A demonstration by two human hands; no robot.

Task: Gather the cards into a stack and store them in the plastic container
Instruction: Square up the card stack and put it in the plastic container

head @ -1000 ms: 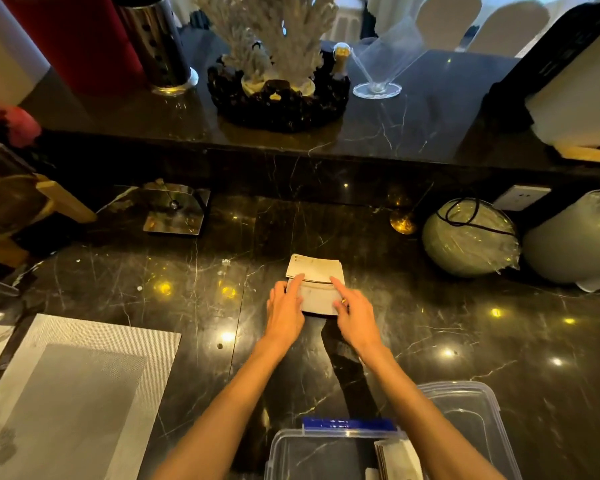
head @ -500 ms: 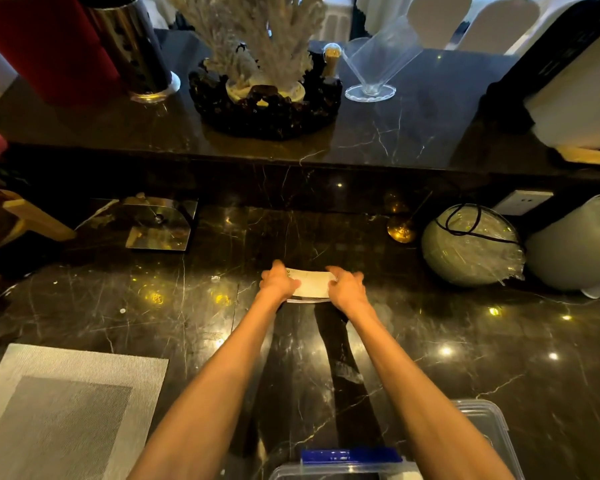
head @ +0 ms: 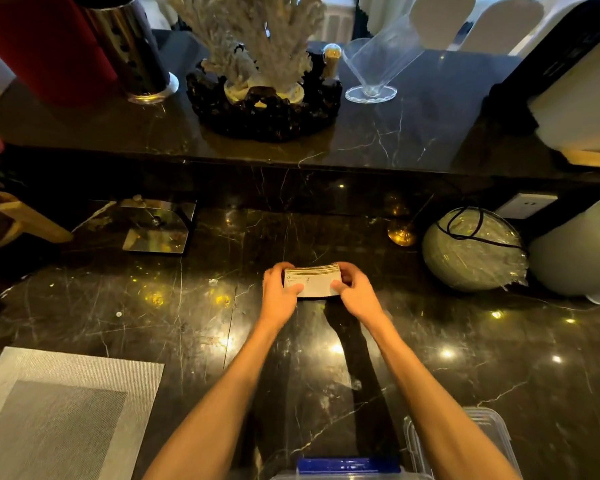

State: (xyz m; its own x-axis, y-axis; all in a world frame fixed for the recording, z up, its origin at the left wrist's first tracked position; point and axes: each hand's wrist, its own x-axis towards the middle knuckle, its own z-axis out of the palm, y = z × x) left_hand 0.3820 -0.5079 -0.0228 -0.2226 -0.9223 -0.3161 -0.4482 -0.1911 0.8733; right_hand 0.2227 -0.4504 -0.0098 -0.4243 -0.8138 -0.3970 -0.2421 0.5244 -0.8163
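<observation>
Your left hand (head: 279, 289) and right hand (head: 355, 289) pinch the card stack (head: 314, 282) by its short ends mid-counter (head: 153, 306) — light, slippery; likely to fan — squeeze evenly.

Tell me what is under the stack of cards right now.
Under the stack of cards lies the dark marble counter. The left hand and right hand grip its ends. Whether its lower edge touches the marble is unclear; the fingers behind it are hidden.
</observation>
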